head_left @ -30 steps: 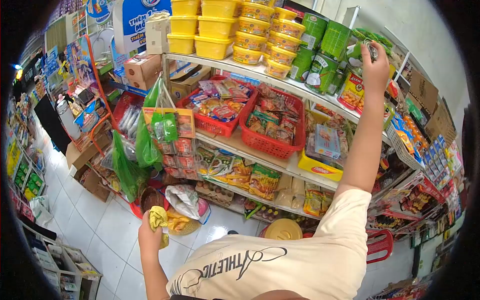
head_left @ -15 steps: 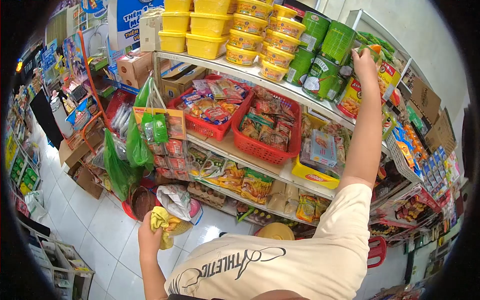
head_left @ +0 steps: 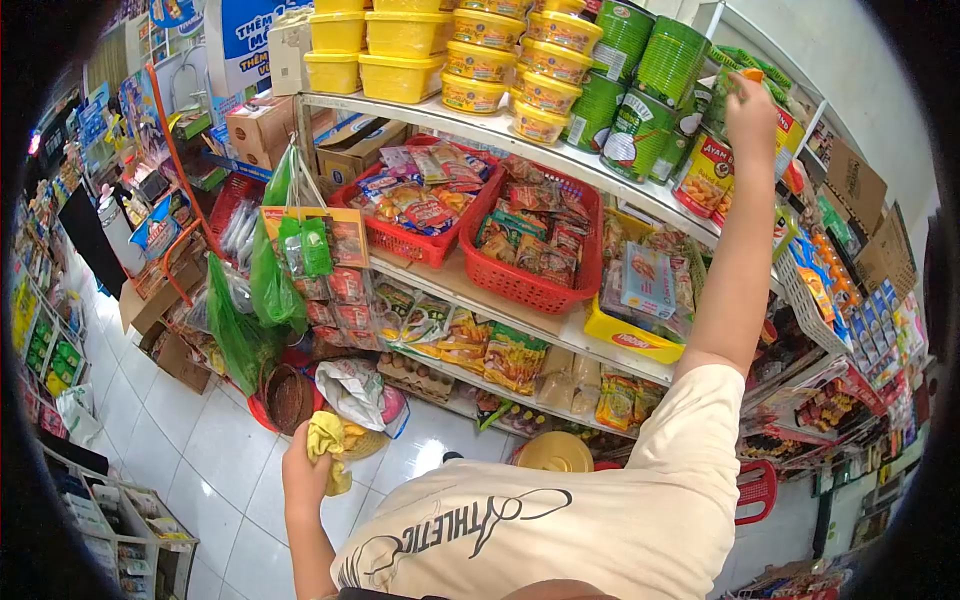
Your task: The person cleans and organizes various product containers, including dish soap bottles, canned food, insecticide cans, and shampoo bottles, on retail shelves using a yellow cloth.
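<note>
My right hand (head_left: 752, 112) is raised to the top shelf (head_left: 440, 122), its fingers closed on a small green can (head_left: 728, 90) among the stacked cans. Large green cans (head_left: 640, 120) stand just left of it and a red-and-yellow labelled can (head_left: 705, 170) sits below my wrist. My left hand (head_left: 300, 480) hangs low over the tiled floor and grips a crumpled yellow cloth (head_left: 326, 442).
Yellow tubs (head_left: 400, 72) fill the top shelf's left part. Two red baskets (head_left: 545, 292) of snack packets sit on the middle shelf beside a yellow tray (head_left: 635, 345). Green bags (head_left: 270, 285) hang at the shelf end. Cardboard boxes (head_left: 160, 300) and a red stool (head_left: 757, 490) stand on the floor.
My right hand went from holding the can in the air to pressing it in among the cans on the top shelf. The left hand with the cloth barely moved.
</note>
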Demonstrator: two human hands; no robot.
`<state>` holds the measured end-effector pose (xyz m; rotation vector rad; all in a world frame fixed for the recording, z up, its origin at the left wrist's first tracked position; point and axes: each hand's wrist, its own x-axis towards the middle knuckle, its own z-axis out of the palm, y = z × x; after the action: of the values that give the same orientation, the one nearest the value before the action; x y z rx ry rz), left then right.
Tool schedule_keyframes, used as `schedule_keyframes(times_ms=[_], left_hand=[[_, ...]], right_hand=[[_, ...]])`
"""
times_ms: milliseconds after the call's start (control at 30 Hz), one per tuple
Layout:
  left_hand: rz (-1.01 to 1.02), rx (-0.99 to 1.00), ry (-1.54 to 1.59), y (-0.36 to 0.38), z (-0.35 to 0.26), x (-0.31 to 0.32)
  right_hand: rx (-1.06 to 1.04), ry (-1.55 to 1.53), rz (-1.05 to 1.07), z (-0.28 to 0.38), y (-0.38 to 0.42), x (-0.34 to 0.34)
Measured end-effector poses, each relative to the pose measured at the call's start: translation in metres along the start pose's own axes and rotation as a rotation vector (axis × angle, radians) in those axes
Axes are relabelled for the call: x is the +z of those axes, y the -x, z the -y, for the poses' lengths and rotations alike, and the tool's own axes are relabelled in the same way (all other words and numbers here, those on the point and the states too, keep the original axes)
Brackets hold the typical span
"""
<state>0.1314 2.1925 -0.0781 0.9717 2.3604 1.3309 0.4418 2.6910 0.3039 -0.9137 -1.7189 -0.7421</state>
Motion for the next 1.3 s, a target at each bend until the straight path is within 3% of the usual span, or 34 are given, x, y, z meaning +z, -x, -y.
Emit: schedule_keyframes(times_ms=[67, 167, 300, 400, 567, 667, 733, 800, 900, 1000, 1033, 1067, 1100, 1133, 1167, 1233, 1267, 1300], left_hand=[[0.001, -0.015, -0.015, 0.001, -0.001, -0.002], [-0.016, 0.032, -0.018, 0.001, 0.008, -0.002], [-0.064, -0.031, 0.101, 0.002, 0.020, 0.004], [0.000, -0.056, 0.004, 0.002, 0.027, 0.002], [0.009, -0.104, 0.059, 0.002, 0.027, 0.001], [-0.031, -0.125, 0.315, -0.002, 0.053, 0.016], [-0.073, -0.238, 0.689, -0.004, 0.047, 0.025], [-0.068, -0.345, 1.062, -0.004, 0.037, 0.033], [-0.091, -0.251, 1.396, -0.001, -0.016, 0.034], [0.058, -0.089, 1.334, -0.004, -0.039, 0.040], [0.145, 0.067, 1.380, -0.008, -0.040, 0.048], [0.232, 0.221, 1.415, -0.013, -0.038, 0.056], [0.320, 0.372, 1.439, -0.014, -0.037, 0.060], [0.414, 0.425, 1.291, -0.008, -0.054, 0.050], [0.372, 0.446, 1.232, -0.007, -0.064, 0.038], [0.289, 0.496, 1.119, -0.006, -0.075, 0.019], [0.118, 0.525, 0.983, -0.001, -0.063, 0.029], [0.093, 0.535, 0.838, -0.001, -0.060, 0.029]], right_hand=[[0.064, 0.388, -0.299, 0.005, 0.006, -0.027], [0.381, 0.621, -0.247, 0.004, 0.012, -0.046], [0.342, 0.257, 0.045, -0.078, 0.013, -0.029], [0.191, 0.173, -0.067, -0.132, 0.005, -0.004], [0.163, 0.145, -0.314, -0.035, 0.019, -0.050], [0.210, -0.021, -0.457, 0.033, 0.036, -0.097], [0.239, -0.177, -0.599, 0.051, 0.051, -0.104], [0.261, -0.753, -0.506, 0.087, 0.073, -0.113], [0.260, -1.265, -0.231, 0.150, 0.128, -0.120], [0.292, -1.802, 0.390, 0.216, 0.199, -0.123], [0.322, -1.928, 0.651, 0.236, 0.223, -0.118], [0.372, -2.014, 0.865, 0.255, 0.247, -0.112], [0.158, -2.024, 1.001, 0.268, 0.272, -0.087], [0.173, -2.061, 1.051, 0.288, 0.298, -0.071], [0.188, -2.097, 1.098, 0.307, 0.317, -0.066], [0.446, -2.182, 1.104, 0.331, 0.320, -0.068], [0.544, -2.210, 1.158, 0.338, 0.323, -0.060], [0.586, -2.204, 1.187, 0.344, 0.325, -0.056]])
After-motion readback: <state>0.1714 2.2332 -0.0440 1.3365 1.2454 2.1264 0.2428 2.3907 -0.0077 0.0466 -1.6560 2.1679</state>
